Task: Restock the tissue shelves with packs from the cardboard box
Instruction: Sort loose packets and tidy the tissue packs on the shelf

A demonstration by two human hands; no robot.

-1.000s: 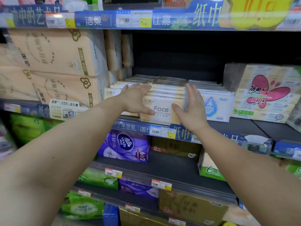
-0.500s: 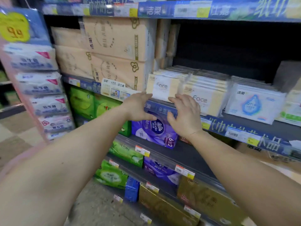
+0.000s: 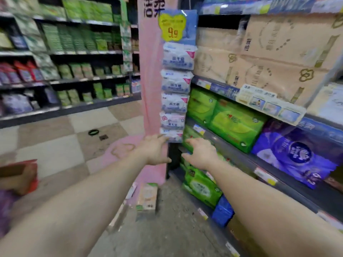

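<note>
My left hand [image 3: 155, 149] and my right hand [image 3: 201, 153] reach forward side by side, fingers relaxed, each holding nothing. They hover in front of the left end of the tissue shelves [image 3: 232, 151], near green tissue packs [image 3: 235, 125]. The cardboard box [image 3: 17, 176] stands on the floor at the far left, partly cut off by the frame edge. Beige paper packs [image 3: 269, 58] fill the upper shelf on the right. A purple pack [image 3: 297, 154] lies on the middle shelf. The picture is blurred by motion.
A hanging strip of white tissue packs [image 3: 175, 89] with a yellow price tag [image 3: 172, 27] runs down a pink end panel [image 3: 150, 71]. One small pack [image 3: 147, 198] stands on the floor below. Another shelf aisle [image 3: 65, 62] lies across the checkered floor [image 3: 55, 149].
Both hands have let go of the Face tissue stack and dropped away from the shelf. The view has swung left and down toward the aisle floor and the box.
</note>
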